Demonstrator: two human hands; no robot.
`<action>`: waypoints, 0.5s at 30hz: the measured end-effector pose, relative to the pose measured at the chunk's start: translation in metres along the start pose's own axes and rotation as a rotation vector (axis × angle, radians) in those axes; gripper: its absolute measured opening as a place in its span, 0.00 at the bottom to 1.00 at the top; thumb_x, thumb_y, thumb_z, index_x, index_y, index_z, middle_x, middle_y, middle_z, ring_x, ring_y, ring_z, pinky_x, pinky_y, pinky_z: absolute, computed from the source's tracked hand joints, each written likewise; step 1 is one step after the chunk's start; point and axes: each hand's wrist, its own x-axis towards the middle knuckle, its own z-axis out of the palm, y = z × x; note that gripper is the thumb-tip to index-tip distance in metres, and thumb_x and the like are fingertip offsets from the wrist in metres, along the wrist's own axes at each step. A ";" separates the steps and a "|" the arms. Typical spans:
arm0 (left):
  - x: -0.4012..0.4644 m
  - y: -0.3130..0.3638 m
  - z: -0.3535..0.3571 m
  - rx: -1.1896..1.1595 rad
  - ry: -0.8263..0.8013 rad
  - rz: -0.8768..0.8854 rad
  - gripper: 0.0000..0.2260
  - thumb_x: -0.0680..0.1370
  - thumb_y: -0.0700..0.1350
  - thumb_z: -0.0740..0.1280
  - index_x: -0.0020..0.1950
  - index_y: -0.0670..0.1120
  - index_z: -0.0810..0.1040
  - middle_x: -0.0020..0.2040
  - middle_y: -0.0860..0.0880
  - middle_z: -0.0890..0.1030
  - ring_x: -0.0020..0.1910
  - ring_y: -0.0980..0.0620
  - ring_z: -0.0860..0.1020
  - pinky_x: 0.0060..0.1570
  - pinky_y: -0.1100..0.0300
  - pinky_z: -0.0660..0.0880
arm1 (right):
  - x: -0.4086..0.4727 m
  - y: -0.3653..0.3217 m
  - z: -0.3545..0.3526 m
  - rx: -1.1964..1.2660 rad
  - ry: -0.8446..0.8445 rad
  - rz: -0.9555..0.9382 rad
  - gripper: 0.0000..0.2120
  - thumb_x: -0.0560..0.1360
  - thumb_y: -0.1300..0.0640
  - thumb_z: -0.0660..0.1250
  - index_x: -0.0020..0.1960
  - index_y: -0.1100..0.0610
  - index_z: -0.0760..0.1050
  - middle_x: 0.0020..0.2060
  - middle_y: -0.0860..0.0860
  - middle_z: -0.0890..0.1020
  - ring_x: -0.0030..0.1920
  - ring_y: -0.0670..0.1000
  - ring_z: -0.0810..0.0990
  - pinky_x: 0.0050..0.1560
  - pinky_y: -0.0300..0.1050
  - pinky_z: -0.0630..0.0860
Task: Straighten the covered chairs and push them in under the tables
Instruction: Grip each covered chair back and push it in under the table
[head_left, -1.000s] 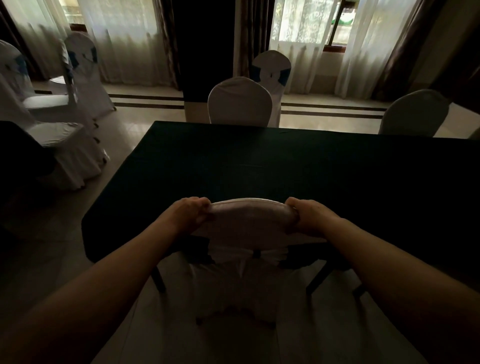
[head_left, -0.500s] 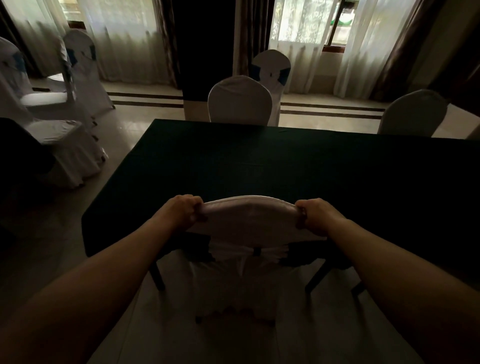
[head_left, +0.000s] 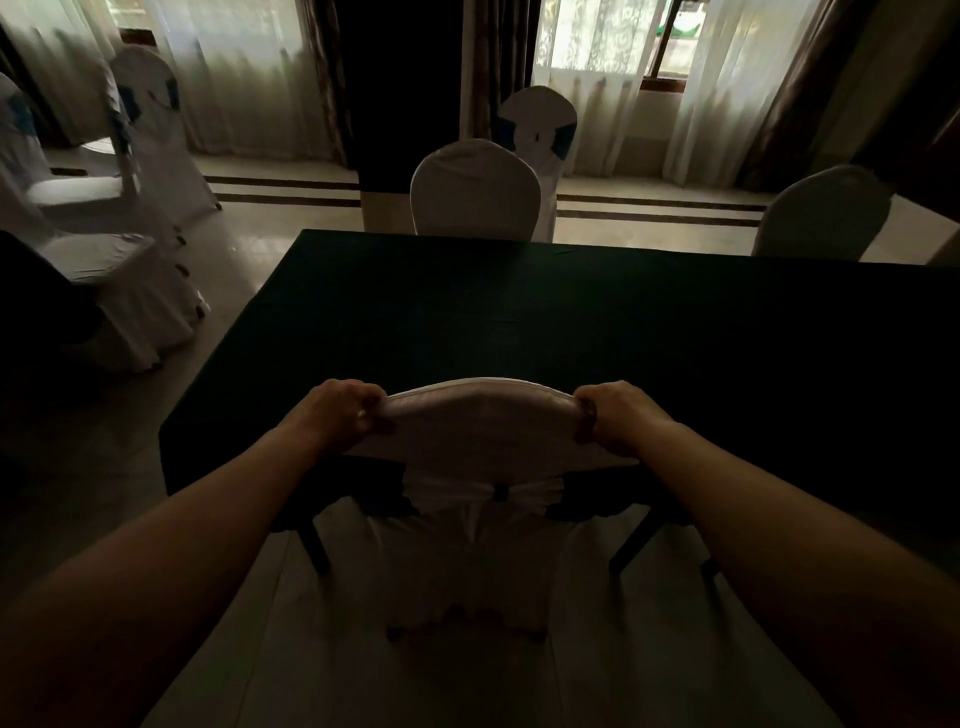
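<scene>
A white-covered chair (head_left: 480, 436) stands right in front of me, its back against the near edge of a table with a dark green cloth (head_left: 519, 312). My left hand (head_left: 343, 410) grips the left top corner of the chair's back. The right top corner is held by my right hand (head_left: 613, 415). The chair's seat is hidden under the tablecloth. A white sash with a dark clasp is tied across the lower back of the chair.
Across the table stand two covered chairs, one in the middle (head_left: 475, 189) and one at the right (head_left: 821, 213). Another with a blue sash (head_left: 537, 122) stands behind by the curtains. More covered chairs (head_left: 119, 270) crowd the floor at the left.
The chair's back has shifted a little farther away, toward the table. My right hand has slid outward to the corner of the back. Both hands keep their grip.
</scene>
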 end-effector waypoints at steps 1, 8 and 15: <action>0.001 -0.002 -0.001 -0.001 0.004 0.000 0.13 0.71 0.53 0.74 0.53 0.55 0.80 0.50 0.51 0.79 0.48 0.51 0.76 0.49 0.52 0.75 | 0.000 -0.002 0.001 0.007 0.002 -0.001 0.17 0.65 0.51 0.77 0.43 0.37 0.71 0.40 0.44 0.76 0.41 0.47 0.75 0.38 0.46 0.73; 0.000 -0.004 -0.001 -0.038 0.029 -0.040 0.11 0.69 0.54 0.76 0.49 0.57 0.79 0.45 0.52 0.79 0.44 0.53 0.76 0.45 0.55 0.75 | 0.001 -0.005 0.000 0.010 -0.023 -0.016 0.17 0.65 0.52 0.77 0.42 0.37 0.72 0.40 0.44 0.76 0.41 0.46 0.75 0.38 0.45 0.74; -0.003 0.003 0.003 0.001 0.024 0.019 0.12 0.71 0.54 0.74 0.51 0.54 0.79 0.47 0.52 0.78 0.46 0.52 0.76 0.47 0.53 0.76 | -0.004 0.005 0.003 0.001 -0.040 -0.005 0.19 0.66 0.53 0.77 0.42 0.35 0.69 0.41 0.42 0.74 0.42 0.44 0.72 0.37 0.44 0.70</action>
